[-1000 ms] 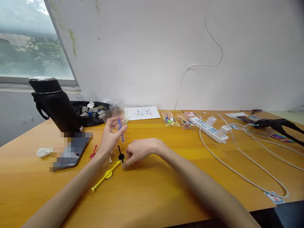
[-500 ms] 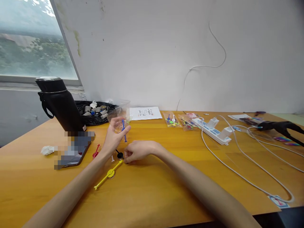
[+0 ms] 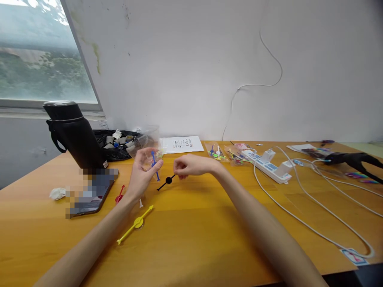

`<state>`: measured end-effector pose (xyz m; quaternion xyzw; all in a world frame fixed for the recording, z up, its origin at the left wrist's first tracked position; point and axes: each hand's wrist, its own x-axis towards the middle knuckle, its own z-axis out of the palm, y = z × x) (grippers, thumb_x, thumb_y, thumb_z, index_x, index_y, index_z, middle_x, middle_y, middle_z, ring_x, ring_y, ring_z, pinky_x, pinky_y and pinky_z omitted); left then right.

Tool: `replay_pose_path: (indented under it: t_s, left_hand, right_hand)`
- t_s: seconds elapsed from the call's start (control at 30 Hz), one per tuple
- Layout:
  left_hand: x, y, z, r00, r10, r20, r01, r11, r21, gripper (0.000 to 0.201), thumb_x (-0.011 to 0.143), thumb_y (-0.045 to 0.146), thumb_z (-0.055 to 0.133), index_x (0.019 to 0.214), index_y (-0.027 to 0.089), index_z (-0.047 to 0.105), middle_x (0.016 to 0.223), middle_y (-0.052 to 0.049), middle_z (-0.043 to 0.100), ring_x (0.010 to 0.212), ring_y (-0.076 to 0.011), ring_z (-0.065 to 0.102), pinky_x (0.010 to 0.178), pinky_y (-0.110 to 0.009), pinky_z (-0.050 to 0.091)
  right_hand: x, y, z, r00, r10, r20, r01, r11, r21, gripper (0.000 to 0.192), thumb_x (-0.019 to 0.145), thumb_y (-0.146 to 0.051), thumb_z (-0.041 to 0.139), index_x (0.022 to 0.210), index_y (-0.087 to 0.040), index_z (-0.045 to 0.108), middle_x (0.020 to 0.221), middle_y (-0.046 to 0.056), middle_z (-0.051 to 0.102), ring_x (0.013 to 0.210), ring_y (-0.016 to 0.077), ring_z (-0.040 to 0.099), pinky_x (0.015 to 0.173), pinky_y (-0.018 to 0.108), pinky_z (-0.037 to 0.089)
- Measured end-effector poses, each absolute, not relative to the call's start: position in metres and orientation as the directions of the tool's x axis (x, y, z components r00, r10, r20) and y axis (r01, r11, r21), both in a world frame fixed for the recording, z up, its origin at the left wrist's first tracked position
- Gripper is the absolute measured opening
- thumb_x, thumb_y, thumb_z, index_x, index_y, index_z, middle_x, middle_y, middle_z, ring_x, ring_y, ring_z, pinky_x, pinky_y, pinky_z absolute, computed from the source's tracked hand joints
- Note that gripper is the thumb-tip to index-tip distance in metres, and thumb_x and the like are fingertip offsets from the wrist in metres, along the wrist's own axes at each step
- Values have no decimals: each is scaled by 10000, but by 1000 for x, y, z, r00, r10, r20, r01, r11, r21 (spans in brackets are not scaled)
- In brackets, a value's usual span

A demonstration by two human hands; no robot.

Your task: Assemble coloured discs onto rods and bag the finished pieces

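Observation:
My left hand [image 3: 143,172] is closed around a clear plastic bag [image 3: 149,139], with a blue arrow spinner [image 3: 154,163] at its thumb; whether that spinner lies inside the bag I cannot tell. Between the fingertips of my right hand [image 3: 191,165] is one end of a black arrow spinner [image 3: 169,180], held above the table. A yellow arrow spinner [image 3: 138,222] lies nearer to me. Partly hidden by my left forearm are a red arrow spinner [image 3: 119,197] and a white one [image 3: 141,203].
On the left stand a black flask [image 3: 76,135] and a phone [image 3: 95,197], with crumpled tissue [image 3: 57,194] beside it. Behind are a black trash bag [image 3: 119,141] and a paper sheet [image 3: 182,144]. Bagged spinners [image 3: 218,152], a power strip [image 3: 266,165] and white cables [image 3: 311,203] lie right.
My right hand has lifted the black arrow spinner off the table, moving it up and to the right. My left hand stays nearly in place with the bag.

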<state>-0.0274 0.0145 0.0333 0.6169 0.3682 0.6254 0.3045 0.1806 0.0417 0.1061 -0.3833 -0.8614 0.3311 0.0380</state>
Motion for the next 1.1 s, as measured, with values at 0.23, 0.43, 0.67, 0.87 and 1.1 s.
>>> replay_pose_path:
  t_s: [0.23,0.43,0.67,0.87,1.1]
  left_hand:
    - [-15,-6,35,278,827,489,226,-551,804,443,868,349,708,1272,276,542,1343,-58,566,1058,-196,633,923,-347,547]
    - [-9,-9,28,338,838,429,327,-532,781,447,849,351,706,1252,262,534,1286,-61,612,853,-165,654,878,-370,523]
    - [-10,-3,22,307,864,400,387,-497,777,483,818,423,722,1230,260,529,1263,-74,630,850,-199,665,787,-360,533]
    - [-8,-4,24,309,855,418,430,-517,740,442,812,400,729,1191,251,557,1277,-77,626,1033,-248,658,878,-382,519]
    - [-9,-3,24,282,874,394,407,-482,776,416,824,427,716,1164,244,561,1192,-54,649,909,-206,665,795,-344,520]
  right_hand:
    - [230,30,157,-508,832,221,577,520,-630,122,902,-273,618,901,-157,656,843,64,737,780,153,676,642,237,486]
    - [259,3,194,-314,782,538,457,622,-636,240,908,-407,669,949,-170,670,845,56,715,824,160,676,781,306,543]
    - [256,-26,210,-402,768,499,509,641,-575,253,907,-433,652,957,-187,689,846,50,712,825,169,676,768,333,553]
    - [227,-25,196,-536,750,389,552,659,-510,196,941,-328,592,936,-168,705,868,51,736,804,157,680,721,293,510]
    - [206,-17,179,-654,704,277,576,701,-421,168,953,-309,578,985,-203,704,1041,46,740,961,188,655,824,299,454]
